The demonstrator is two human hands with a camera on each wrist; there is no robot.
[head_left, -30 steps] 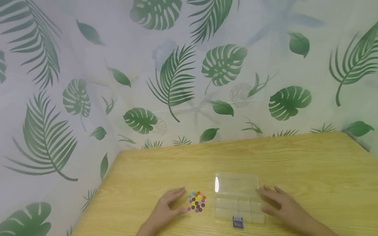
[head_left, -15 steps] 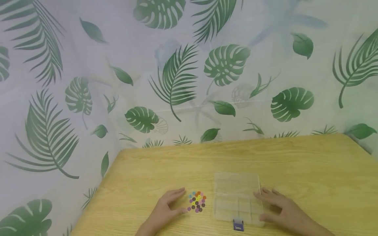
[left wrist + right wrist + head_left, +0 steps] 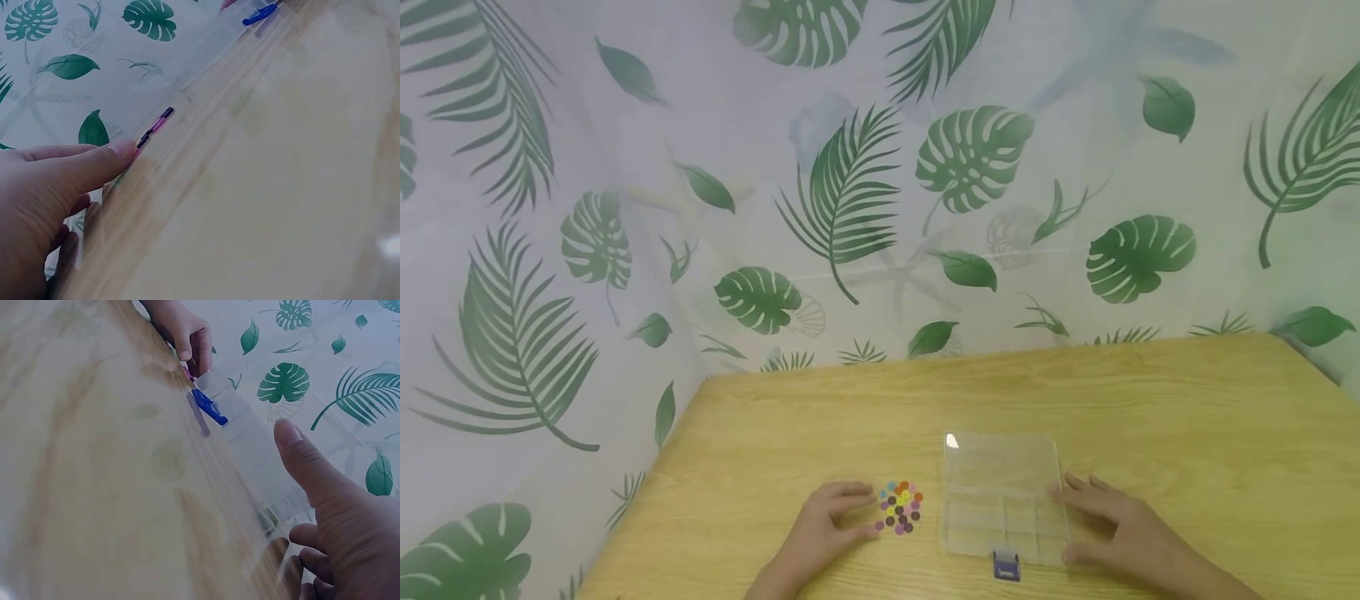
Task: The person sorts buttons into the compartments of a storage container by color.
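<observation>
Flat, round, button-like pieces [image 3: 899, 510] in several colours lie in a loose cluster on the wooden table. My left hand [image 3: 820, 527] rests at the cluster's left side, thumb and index finger spread, the thumb tip right at a purple piece. Edge-on, a few of these pieces [image 3: 155, 125] show beyond the thumb in the left wrist view. To their right sits a clear plastic compartment box [image 3: 973, 525], its blue latch [image 3: 1006, 567] at the front edge. My right hand [image 3: 1116, 525] is at the box's right side, fingertips overlapping its edge; its thumb [image 3: 297, 450] is straight.
The wooden tabletop [image 3: 820, 417] extends behind and to both sides of the things. A white cloth printed with green leaves [image 3: 662, 150] hangs along the table's back and left edges.
My left fingers have come slightly closer to the pieces. My right fingertips reach a little further over the box's edge than a second ago. The pieces have stayed in place.
</observation>
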